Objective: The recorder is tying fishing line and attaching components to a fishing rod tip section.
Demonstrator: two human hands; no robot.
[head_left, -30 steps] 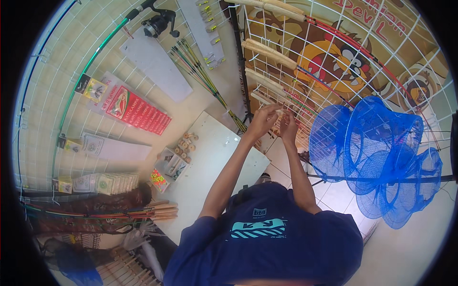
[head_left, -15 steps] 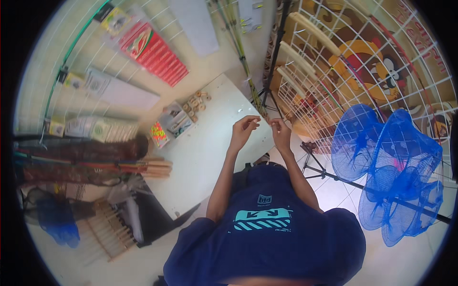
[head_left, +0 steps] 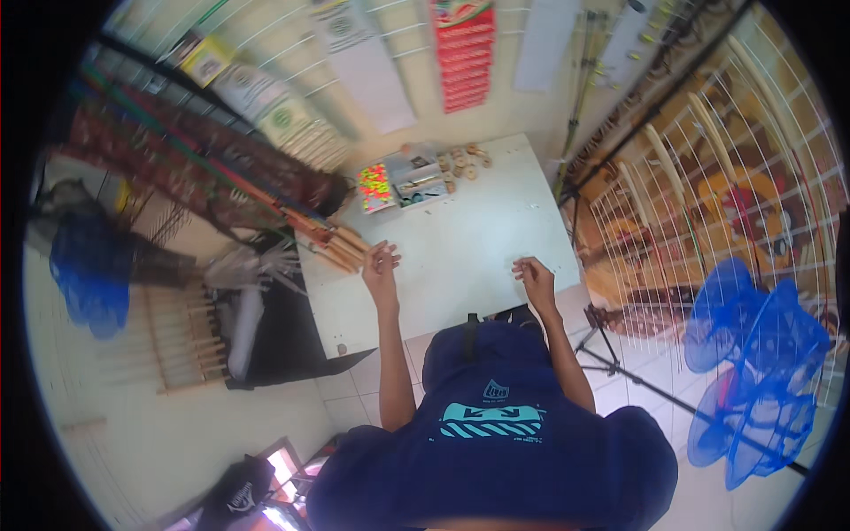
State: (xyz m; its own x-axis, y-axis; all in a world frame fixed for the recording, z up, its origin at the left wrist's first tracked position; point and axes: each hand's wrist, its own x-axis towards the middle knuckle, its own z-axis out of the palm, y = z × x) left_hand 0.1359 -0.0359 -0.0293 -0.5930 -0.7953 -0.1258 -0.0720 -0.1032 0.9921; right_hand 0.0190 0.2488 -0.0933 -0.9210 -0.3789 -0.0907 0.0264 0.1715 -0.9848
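Note:
My left hand (head_left: 381,270) is over the left part of the white table (head_left: 452,257), close beside the ends of several wooden rod handles (head_left: 341,246). Its fingers are curled in. Toward the table's right front, my right hand (head_left: 537,283) is raised with thumb and fingers drawn together. The two hands stand well apart. Anything between the fingertips of either is too thin or small to make out. At the back of the table are a box of bright orange and yellow pieces (head_left: 375,188), a compartment tray (head_left: 421,188) with small items, and several small wooden spools (head_left: 462,164).
Blue nets (head_left: 753,354) hang at the right, by a white wire rack (head_left: 708,195) and a black stand (head_left: 611,358). Packaged goods (head_left: 462,53) hang on the back wall grid. A wooden rack (head_left: 190,336) and dark bag-like material (head_left: 274,336) are at the left.
My hands have moved from close together to wide apart, the left toward the rod handles. The view has turned left, so the table now sits more centrally.

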